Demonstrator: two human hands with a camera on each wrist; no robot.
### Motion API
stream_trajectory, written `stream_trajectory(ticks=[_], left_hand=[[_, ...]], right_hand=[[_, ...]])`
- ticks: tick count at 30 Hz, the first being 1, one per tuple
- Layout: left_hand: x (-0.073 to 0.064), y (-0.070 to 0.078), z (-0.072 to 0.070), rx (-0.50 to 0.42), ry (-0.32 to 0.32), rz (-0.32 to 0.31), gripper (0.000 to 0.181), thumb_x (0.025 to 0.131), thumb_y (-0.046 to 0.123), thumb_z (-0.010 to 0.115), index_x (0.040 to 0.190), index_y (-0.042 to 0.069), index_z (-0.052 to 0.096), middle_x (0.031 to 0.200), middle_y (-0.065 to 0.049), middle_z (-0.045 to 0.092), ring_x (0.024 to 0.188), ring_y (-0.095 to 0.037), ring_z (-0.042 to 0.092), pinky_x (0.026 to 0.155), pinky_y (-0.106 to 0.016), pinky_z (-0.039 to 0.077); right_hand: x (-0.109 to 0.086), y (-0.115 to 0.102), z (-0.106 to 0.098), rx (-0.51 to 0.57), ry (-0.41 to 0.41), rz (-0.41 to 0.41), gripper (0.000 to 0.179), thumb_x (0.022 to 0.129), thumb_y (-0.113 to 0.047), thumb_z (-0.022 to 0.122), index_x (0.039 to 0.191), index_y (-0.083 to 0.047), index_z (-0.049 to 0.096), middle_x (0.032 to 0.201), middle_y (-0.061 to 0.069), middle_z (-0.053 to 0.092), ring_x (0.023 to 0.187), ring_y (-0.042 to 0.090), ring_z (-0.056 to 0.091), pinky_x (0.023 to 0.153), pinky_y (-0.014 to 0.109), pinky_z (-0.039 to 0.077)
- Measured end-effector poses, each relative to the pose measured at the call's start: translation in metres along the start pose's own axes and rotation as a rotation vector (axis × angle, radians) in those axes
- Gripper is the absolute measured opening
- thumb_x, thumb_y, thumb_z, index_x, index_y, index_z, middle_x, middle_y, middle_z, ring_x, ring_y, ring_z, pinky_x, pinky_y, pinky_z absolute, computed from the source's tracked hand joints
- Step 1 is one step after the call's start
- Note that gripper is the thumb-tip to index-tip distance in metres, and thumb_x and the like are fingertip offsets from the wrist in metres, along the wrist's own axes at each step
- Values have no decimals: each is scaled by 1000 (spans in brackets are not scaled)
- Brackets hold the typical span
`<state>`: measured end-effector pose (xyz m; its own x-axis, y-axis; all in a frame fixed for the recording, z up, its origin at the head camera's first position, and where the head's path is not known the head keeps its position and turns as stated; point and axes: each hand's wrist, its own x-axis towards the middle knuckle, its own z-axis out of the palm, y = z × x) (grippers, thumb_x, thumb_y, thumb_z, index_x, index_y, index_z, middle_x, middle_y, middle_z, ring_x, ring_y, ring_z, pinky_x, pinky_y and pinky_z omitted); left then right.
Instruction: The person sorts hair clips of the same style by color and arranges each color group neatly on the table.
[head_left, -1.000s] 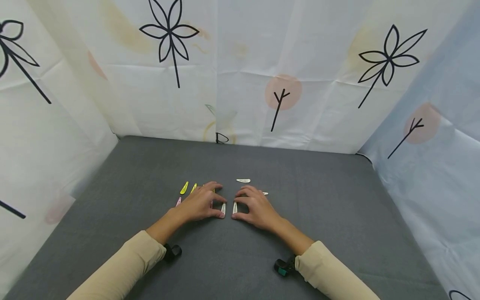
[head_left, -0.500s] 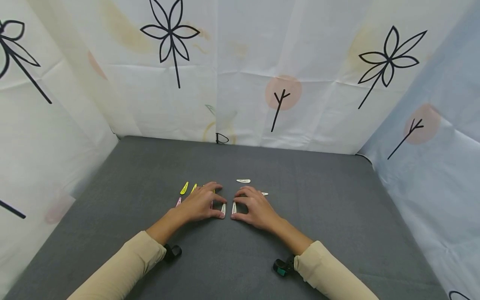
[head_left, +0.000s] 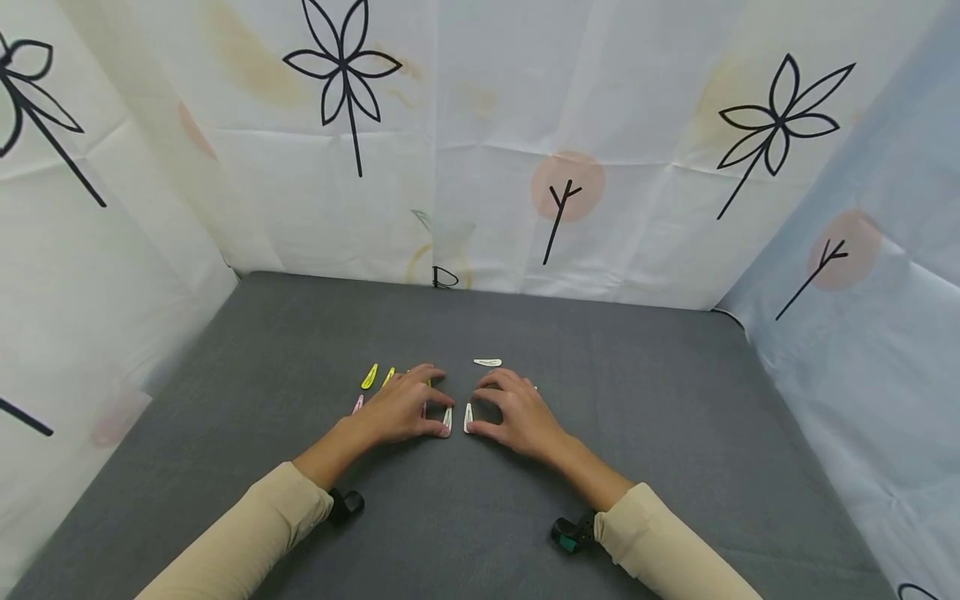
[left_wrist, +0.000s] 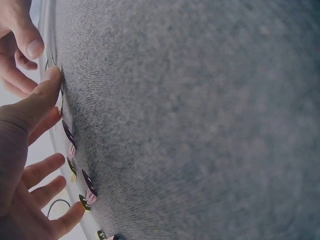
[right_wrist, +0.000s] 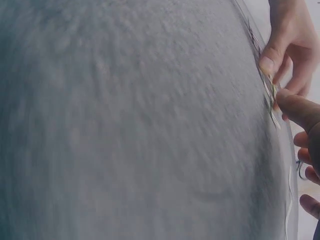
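Two white snap hair clips lie side by side on the grey table, a narrow gap between them. My left hand [head_left: 397, 408] pinches the left clip [head_left: 447, 418] between thumb and index finger, at its two ends. The right clip [head_left: 468, 412] has my right hand [head_left: 521, 417] beside it; the thumb is at its near end and the index finger is off its far end. In the left wrist view, my left thumb [left_wrist: 47, 87] is on the clip. Yellow and pink clips lie partly hidden under and behind my left hand.
A white clip [head_left: 487, 362] lies farther back, and another white clip [head_left: 536, 388] barely shows behind the right hand. Yellow clips [head_left: 369, 377] and a pink clip [head_left: 358, 403] lie to the left. Patterned cloth walls [head_left: 487, 217] enclose the grey table [head_left: 600, 358].
My right hand slid the right clip slightly left, then its index finger came off and the hand shifted a little right. The left hand stays on its clip.
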<state>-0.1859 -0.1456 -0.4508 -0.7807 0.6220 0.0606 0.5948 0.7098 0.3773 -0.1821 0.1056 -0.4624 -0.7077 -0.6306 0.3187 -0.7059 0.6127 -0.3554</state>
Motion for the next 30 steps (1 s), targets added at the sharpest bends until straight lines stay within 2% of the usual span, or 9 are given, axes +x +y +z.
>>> stream_trajectory(ticks=[9, 18, 30], left_hand=[[-1, -1, 0, 3, -3, -1, 42, 82, 41, 85, 115, 16, 79, 142, -20, 55, 137, -35, 45, 101, -65, 40], [-2, 0, 0, -13, 6, 1, 42, 82, 40, 84, 116, 16, 79, 143, -20, 55, 138, -35, 44, 102, -65, 39], [-2, -1, 1, 1, 16, 17, 41, 83, 40, 84, 115, 16, 79, 142, -21, 55, 137, -36, 45, 100, -64, 41]], right_hand=[[-20, 27, -18, -45, 81, 78, 34, 81, -33, 87, 100, -8, 78, 119, 10, 65, 127, 31, 52, 99, 60, 42], [-34, 44, -27, -74, 87, 120, 32, 82, -31, 86, 100, -6, 77, 117, 10, 65, 127, 34, 52, 97, 63, 42], [-34, 48, -30, -73, 78, 186, 32, 87, -32, 81, 104, -6, 78, 120, 12, 65, 130, 35, 50, 99, 73, 36]])
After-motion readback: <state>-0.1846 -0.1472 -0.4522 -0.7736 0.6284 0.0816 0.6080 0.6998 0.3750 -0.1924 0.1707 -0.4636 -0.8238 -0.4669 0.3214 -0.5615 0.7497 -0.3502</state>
